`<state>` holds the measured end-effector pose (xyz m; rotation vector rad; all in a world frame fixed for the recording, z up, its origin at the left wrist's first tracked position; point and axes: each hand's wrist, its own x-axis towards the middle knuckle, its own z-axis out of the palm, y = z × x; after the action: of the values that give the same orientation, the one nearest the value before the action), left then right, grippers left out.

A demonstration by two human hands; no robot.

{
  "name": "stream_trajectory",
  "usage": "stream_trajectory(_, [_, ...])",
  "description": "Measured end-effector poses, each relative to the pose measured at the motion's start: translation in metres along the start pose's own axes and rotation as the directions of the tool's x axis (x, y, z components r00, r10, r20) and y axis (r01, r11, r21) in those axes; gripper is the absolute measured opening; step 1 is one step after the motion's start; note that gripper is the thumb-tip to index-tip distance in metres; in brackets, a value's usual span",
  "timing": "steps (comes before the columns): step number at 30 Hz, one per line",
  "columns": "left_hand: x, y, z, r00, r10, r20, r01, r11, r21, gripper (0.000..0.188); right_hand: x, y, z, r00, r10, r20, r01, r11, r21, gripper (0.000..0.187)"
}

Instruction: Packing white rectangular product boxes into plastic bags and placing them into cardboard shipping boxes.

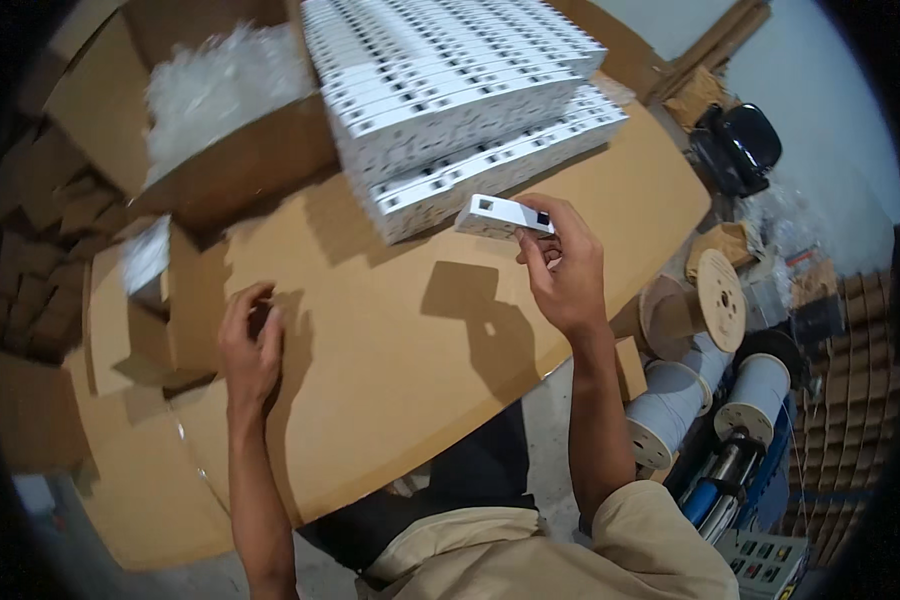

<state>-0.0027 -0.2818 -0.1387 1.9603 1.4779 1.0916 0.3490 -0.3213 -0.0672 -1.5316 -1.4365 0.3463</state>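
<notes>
My right hand (567,265) grips a white box (500,214) by its right end, fingers on the far side and thumb on the near side. The box is slim and long, with small dark squares on its top, and is held above the cardboard-covered table (370,330). Just beyond it rise stacked rows of similar white boxes (450,110). My left hand (250,345) is over the table's left part, fingers loosely curved and apart, with nothing in it. Close to its left stands a small open carton (135,335).
At the back left, a large open carton (235,150) holds clear plastic bags (225,90). Many brown cartons (45,210) are piled at the far left. Right of the table are wire spools (670,405), a wooden reel (720,300) and a black chair (745,145).
</notes>
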Motion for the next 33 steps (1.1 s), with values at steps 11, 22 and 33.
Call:
stream_trajectory(11, [-0.002, 0.009, -0.02, 0.907, -0.313, 0.282, 0.421, 0.677, -0.604, 0.031, -0.024, -0.069, 0.142, 0.921, -0.208, 0.329, 0.143, 0.967, 0.211, 0.027])
stream_trajectory(22, [0.015, -0.017, -0.018, 0.96, -0.279, -0.002, 0.198, 0.686, -0.7, 0.03, -0.009, -0.052, 0.206, 0.921, -0.254, 0.295, 0.062, 0.844, 0.532, 0.019])
stream_trajectory(33, [0.013, -0.025, -0.013, 0.957, -0.289, -0.039, 0.239, 0.852, -0.467, 0.06, -0.012, -0.03, 0.232, 0.932, -0.098, 0.349, -0.167, 0.738, 0.653, 0.055])
